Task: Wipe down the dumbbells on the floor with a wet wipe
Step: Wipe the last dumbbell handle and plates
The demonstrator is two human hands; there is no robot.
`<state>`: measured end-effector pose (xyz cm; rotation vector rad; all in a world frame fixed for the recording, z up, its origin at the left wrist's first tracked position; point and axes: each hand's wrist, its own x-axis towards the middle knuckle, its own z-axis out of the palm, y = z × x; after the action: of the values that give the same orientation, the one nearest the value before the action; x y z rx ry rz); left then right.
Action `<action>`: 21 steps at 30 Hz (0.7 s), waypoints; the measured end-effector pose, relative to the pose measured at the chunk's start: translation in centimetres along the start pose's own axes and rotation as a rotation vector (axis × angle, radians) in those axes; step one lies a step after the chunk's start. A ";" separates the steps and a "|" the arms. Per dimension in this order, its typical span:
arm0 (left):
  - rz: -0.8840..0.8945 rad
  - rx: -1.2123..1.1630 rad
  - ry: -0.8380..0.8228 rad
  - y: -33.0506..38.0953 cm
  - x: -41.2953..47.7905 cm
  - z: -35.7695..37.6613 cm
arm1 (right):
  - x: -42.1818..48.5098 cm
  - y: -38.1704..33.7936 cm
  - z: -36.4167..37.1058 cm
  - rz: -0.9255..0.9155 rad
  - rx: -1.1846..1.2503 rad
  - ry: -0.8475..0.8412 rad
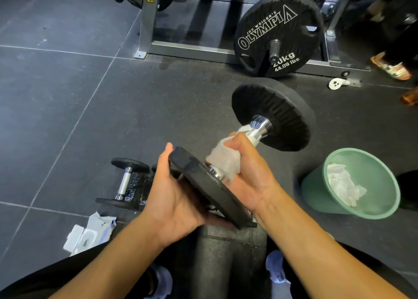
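Here, the right hand [251, 172] grips a wet wipe [222, 160] round the dumbbell [273, 115].

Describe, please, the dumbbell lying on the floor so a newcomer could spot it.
Start at the big black 20 kg Olympia weight plate and come down to the person's left hand. Just left of it lies a small chrome-handled black dumbbell; unlike the larger held dumbbell, it rests untouched on the floor.

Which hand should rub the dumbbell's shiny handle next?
Probably the right. The right hand grips the wet wipe wrapped round the chrome handle, while the left hand is busy holding the near plate.
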<state>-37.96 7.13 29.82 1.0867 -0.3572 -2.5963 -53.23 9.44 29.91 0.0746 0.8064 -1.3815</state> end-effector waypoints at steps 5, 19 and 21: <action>0.295 0.101 0.035 0.1 -0.3 2.1 | 0.1 0.0 -0.2 0.058 -0.002 0.017; 0.834 0.452 0.330 0.5 0.7 -1.7 | 1.0 -1.1 -1.8 -0.056 -0.008 0.056; 0.289 0.133 0.265 0.4 1.2 -1.7 | 0.5 -1.1 -1.4 -0.064 -0.001 0.056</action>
<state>-37.46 6.08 27.98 1.2986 -0.5820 -2.1710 -54.90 9.45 29.08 0.0877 0.8627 -1.4445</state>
